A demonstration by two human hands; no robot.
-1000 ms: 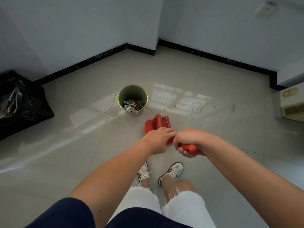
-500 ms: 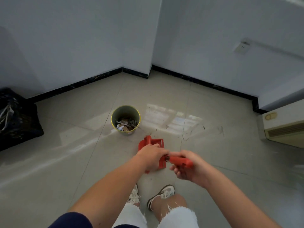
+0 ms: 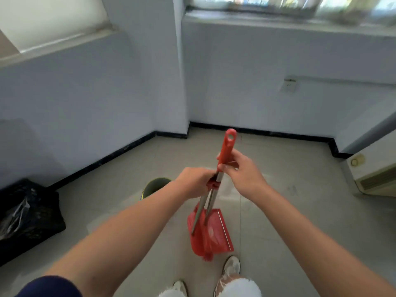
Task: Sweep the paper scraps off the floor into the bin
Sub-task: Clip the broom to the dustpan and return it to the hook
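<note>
Head view shows a change from half a second ago: then the camera looked down on the bin with scraps inside and the red dustpan sat low near it; now the view has tipped up toward the walls and window ledge, and the tools are lifted off the floor.

The left hand [image 3: 194, 182] is clenched around the red clip where the two metal shafts meet. The right hand [image 3: 240, 171] is closed around the red broom handle [image 3: 227, 146], just below its hanging hole, which points toward the upper middle of the frame. Both shafts run down from the hands to the dustpan [image 3: 214, 230], which hangs tilted at lower centre, above the floor [image 3: 300, 221] and just ahead of the shoes [image 3: 231, 266]. Red bristles peek out beneath the pan, blurred.

The bin [image 3: 155, 186] stands left of centre, mostly hidden behind the left forearm; its contents cannot be seen now. No paper scraps show on the visible floor, though motion blur makes that hard to confirm. A black bag [image 3: 27, 213] sits at the left edge.

Judging by this, the sweeping looks finished, and broom and pan are being gathered together for putting away.
</note>
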